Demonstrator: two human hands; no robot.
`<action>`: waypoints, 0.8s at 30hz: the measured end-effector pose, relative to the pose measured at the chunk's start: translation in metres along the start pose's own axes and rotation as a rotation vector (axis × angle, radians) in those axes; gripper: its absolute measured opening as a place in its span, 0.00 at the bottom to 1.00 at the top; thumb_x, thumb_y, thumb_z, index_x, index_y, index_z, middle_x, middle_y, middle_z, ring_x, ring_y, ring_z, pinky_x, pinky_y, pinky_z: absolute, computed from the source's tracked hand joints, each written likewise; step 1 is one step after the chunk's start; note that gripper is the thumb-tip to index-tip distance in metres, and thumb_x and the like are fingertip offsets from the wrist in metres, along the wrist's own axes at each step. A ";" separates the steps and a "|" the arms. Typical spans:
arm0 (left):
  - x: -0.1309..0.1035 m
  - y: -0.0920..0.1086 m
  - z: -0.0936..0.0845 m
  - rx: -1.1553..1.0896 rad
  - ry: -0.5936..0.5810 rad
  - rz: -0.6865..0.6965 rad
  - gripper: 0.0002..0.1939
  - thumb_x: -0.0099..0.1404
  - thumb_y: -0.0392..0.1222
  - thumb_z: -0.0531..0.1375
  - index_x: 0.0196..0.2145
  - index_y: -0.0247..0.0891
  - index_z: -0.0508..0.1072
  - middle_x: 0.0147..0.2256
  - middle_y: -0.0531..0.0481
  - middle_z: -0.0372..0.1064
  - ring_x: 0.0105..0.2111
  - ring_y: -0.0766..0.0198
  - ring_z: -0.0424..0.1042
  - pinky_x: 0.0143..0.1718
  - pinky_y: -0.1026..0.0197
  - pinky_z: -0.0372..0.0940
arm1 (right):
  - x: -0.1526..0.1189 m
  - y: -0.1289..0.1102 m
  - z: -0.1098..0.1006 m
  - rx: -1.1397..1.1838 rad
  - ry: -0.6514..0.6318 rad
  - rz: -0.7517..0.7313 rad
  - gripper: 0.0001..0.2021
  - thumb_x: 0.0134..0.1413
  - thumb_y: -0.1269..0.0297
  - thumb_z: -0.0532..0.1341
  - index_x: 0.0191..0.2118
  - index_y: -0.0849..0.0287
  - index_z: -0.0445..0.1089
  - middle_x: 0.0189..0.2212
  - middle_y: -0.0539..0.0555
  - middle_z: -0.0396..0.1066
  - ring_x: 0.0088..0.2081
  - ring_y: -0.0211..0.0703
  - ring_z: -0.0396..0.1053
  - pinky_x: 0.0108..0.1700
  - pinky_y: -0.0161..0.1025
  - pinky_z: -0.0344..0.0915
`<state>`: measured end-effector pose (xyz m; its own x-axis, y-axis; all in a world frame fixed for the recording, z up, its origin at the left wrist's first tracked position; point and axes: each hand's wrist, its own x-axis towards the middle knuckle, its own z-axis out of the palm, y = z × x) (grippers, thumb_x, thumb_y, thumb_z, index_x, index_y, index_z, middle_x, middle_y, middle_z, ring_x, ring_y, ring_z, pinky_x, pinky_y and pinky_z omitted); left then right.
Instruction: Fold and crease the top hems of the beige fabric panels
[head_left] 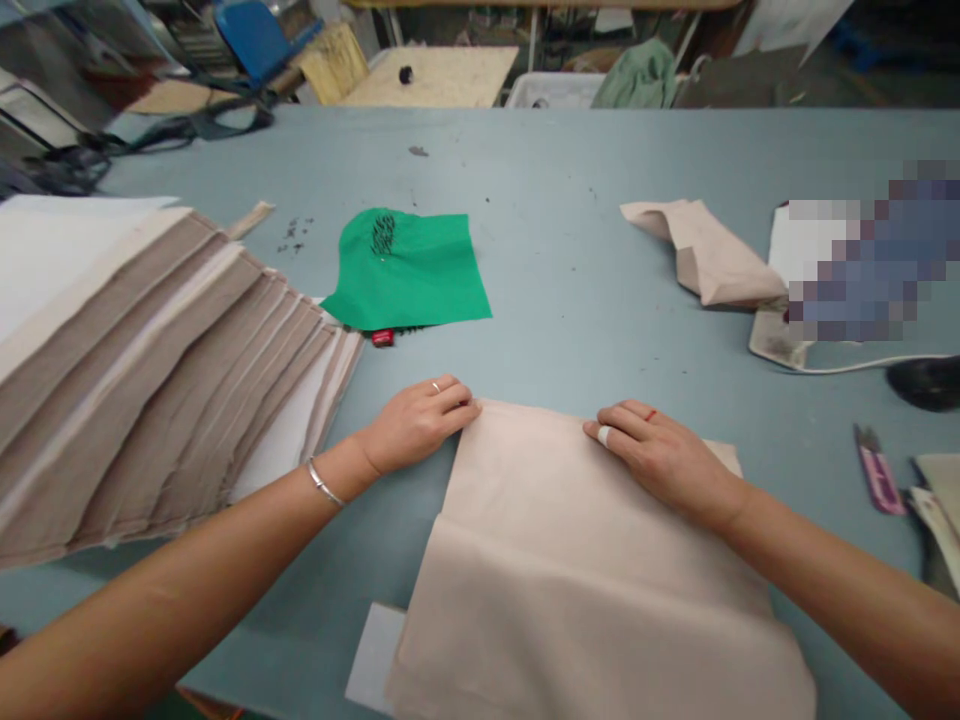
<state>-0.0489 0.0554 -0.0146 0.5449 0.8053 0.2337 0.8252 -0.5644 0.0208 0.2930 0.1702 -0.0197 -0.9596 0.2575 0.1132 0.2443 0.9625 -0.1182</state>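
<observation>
A person's left hand (424,425) pinches the far left corner of a beige cloth (585,580) spread on a blue-gray surface (555,180), while the right hand (652,445), fingers held together, rests on the cloth near its far edge; whether it grips or only presses cannot be told. A ring shows on the left hand, a white band on a right-hand finger, and a silver bracelet (325,483) on the left wrist. A white sheet (373,660) juts from beneath the cloth's near left side. Beyond the left hand lie a green piece of fabric (420,270) with black marks and, just beside its near edge, a small red object (382,338); a fanned stack of beige and white panels (150,400) fills the left. At right are purple-handled snips (877,470), a black object (926,383) near a white cable and a crumpled beige piece (705,255), with a white bin (551,90) behind the surface
</observation>
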 end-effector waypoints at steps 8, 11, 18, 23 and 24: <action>-0.003 0.002 -0.001 0.012 0.039 -0.047 0.16 0.72 0.29 0.50 0.47 0.38 0.76 0.39 0.43 0.73 0.41 0.58 0.70 0.40 0.58 0.70 | -0.034 0.012 -0.014 0.059 0.013 0.066 0.16 0.71 0.69 0.48 0.48 0.59 0.73 0.42 0.58 0.72 0.44 0.47 0.66 0.47 0.45 0.66; -0.005 0.003 0.000 0.036 0.059 -0.053 0.17 0.72 0.30 0.50 0.48 0.37 0.76 0.39 0.43 0.73 0.40 0.58 0.70 0.39 0.57 0.70 | -0.046 0.017 -0.018 0.007 0.017 0.056 0.18 0.71 0.69 0.46 0.47 0.61 0.74 0.42 0.59 0.73 0.44 0.48 0.66 0.47 0.45 0.66; -0.010 0.002 0.003 0.018 0.041 -0.078 0.18 0.71 0.30 0.51 0.52 0.38 0.74 0.41 0.42 0.72 0.41 0.57 0.70 0.42 0.55 0.71 | -0.077 0.028 -0.024 -0.038 0.046 0.080 0.17 0.70 0.71 0.48 0.45 0.59 0.75 0.41 0.58 0.73 0.44 0.48 0.67 0.45 0.45 0.67; -0.011 0.003 0.004 -0.010 0.038 -0.093 0.18 0.71 0.29 0.50 0.52 0.37 0.74 0.42 0.41 0.72 0.42 0.56 0.70 0.43 0.54 0.71 | -0.099 0.034 -0.027 -0.041 0.054 0.127 0.15 0.69 0.71 0.49 0.47 0.59 0.74 0.42 0.58 0.73 0.44 0.47 0.67 0.47 0.44 0.67; -0.012 0.003 0.004 -0.015 0.045 -0.096 0.19 0.71 0.29 0.50 0.52 0.37 0.74 0.42 0.41 0.72 0.42 0.55 0.70 0.43 0.53 0.71 | -0.103 0.035 -0.027 -0.031 0.058 0.142 0.15 0.69 0.72 0.50 0.48 0.59 0.74 0.42 0.58 0.72 0.44 0.47 0.67 0.48 0.44 0.67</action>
<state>-0.0519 0.0449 -0.0217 0.4558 0.8471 0.2731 0.8709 -0.4879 0.0597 0.4043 0.1800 -0.0091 -0.9059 0.3944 0.1540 0.3817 0.9182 -0.1064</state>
